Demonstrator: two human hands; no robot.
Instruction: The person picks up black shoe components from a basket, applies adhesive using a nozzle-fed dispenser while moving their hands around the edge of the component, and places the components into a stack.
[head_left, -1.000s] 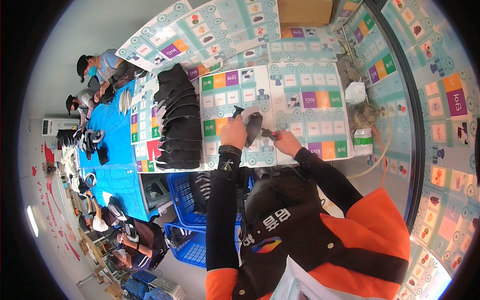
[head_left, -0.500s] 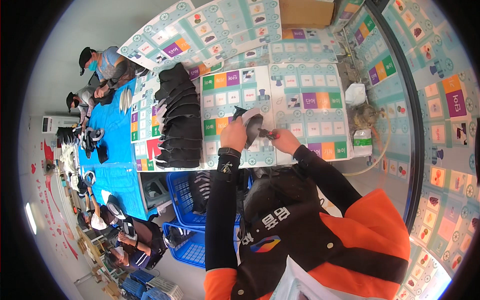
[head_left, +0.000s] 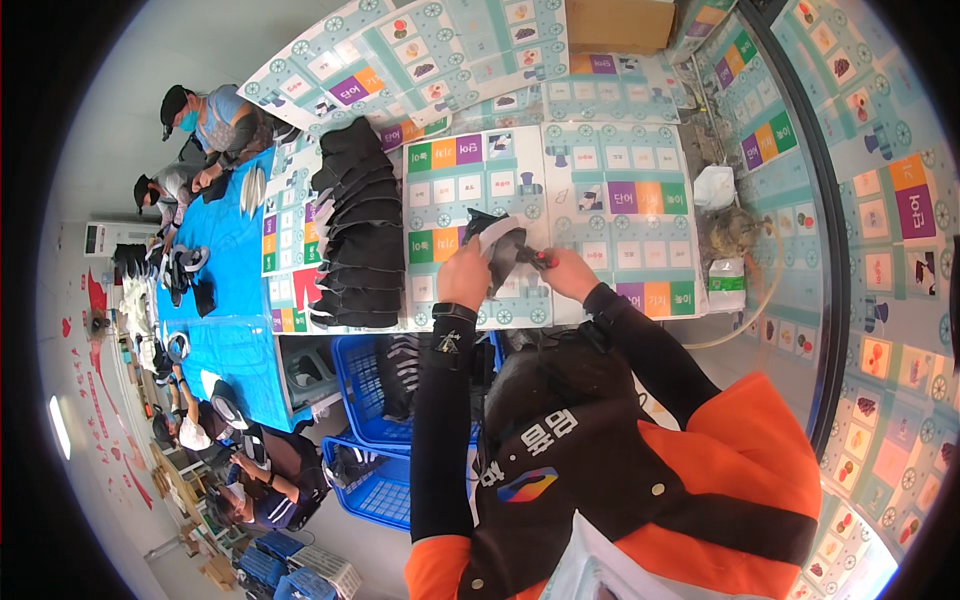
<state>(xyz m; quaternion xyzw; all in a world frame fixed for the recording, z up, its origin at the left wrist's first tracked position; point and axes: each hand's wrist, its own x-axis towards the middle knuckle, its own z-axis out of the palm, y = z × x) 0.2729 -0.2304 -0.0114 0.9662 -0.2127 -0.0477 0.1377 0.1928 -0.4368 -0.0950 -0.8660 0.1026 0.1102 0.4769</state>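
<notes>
While the left hand (head_left: 463, 277) grips a dark cap piece (head_left: 500, 248) over the patterned table (head_left: 600, 190), right hand (head_left: 566, 272) clenches a red-tipped tool (head_left: 535, 258); finished stack (head_left: 355, 225) lies left, work apparently midway

Mat-covered table (head_left: 600, 190), stacked black pieces (head_left: 355, 240)

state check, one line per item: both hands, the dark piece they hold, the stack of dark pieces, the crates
left hand: closed on the dark piece, held above the table
right hand: gripping a small red-handled tool at the piece
dark piece: lifted, held between both hands
stack of dark pieces: laid overlapping in a row on the table, untouched
blue crates: under the table edge, upper one holds dark items
white bags: resting on the table, right side
</notes>
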